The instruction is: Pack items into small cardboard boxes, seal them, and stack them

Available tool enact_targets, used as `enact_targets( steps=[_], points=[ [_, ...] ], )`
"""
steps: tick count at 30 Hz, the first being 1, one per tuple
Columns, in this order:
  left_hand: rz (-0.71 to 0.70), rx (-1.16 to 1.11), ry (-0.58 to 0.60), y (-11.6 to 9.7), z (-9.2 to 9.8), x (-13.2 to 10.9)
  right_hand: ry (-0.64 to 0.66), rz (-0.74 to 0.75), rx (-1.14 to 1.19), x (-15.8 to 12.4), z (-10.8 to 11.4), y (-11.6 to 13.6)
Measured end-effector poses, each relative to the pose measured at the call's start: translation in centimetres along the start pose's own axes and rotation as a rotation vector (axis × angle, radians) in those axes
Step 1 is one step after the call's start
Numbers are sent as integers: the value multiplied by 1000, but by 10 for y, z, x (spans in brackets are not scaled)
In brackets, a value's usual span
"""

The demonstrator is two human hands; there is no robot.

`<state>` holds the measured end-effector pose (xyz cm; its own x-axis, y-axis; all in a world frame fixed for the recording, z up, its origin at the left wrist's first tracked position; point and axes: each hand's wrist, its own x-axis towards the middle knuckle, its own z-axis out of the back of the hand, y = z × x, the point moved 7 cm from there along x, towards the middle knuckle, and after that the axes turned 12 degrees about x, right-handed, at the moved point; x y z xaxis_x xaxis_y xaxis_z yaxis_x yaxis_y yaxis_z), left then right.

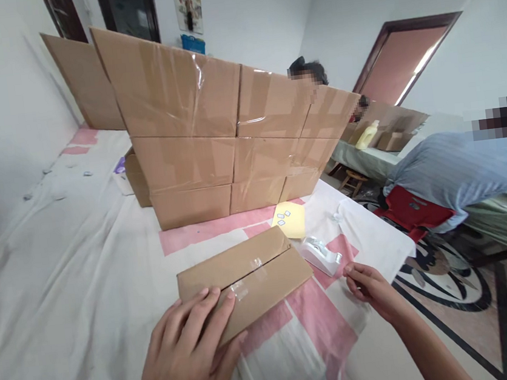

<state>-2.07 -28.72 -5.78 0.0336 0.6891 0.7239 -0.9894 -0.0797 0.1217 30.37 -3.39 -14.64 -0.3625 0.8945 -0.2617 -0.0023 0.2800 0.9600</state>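
A small brown cardboard box (249, 276) lies in front of me, its top flaps meeting at a narrow gap with bits of clear tape across it. My left hand (192, 337) grips its left end, fingers over the top and thumb along the near side. To the right of the box stands a white tape dispenser (321, 256). Just beyond its near end, my right hand (367, 284) is closed in a pinch; whatever is between the fingertips is too small to tell. Behind the box lies a yellow sheet (295, 225) with several small pale pieces on it.
A wall of stacked, taped cartons (229, 138) rises across the cloth-covered table (85, 282). An open carton (137, 179) is tucked at its left. A person in a striped shirt (457, 173) sits at the right by another table. Two heads show behind the cartons.
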Motion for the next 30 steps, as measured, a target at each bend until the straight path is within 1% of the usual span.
enact_targets(
  steps=[2, 4, 7, 9, 11, 12, 14, 16, 18, 22, 24, 26, 28, 30],
  points=[
    [-42, -21, 18, 2, 2, 2, 60, 53, -79, -10, -17, 20],
    [-70, -34, 63, 2, 4, 8, 140, 136, -192, -18, -42, 47],
    [-109, 34, 145, -5, 9, 24, 287, 346, -404, -27, -97, 92],
    [-121, 133, 213, -13, 12, 36, 420, 479, -523, -32, -138, 114],
    [-102, 217, 285, -23, 12, 47, 552, 554, -603, -36, -174, 124],
    [-98, 233, 314, -29, 13, 53, 609, 572, -633, -36, -189, 126],
    [-97, 219, 352, -40, 11, 62, 691, 586, -685, -35, -209, 126],
    [-82, 178, 383, -46, 8, 71, 734, 582, -726, -34, -220, 123],
    [-64, 145, 399, -46, 2, 78, 743, 572, -750, -32, -224, 122],
    [-59, 75, 338, -35, -10, 89, 713, 532, -771, -33, -225, 121],
    [2, -37, 324, -23, -16, 91, 683, 521, -780, -35, -224, 121],
    [97, -203, 352, -13, -23, 90, 652, 524, -791, -37, -224, 121],
    [157, -337, 379, -8, -27, 89, 634, 544, -805, -42, -226, 121],
    [166, -411, 379, -7, -28, 88, 644, 585, -806, -48, -230, 122]
  ],
)
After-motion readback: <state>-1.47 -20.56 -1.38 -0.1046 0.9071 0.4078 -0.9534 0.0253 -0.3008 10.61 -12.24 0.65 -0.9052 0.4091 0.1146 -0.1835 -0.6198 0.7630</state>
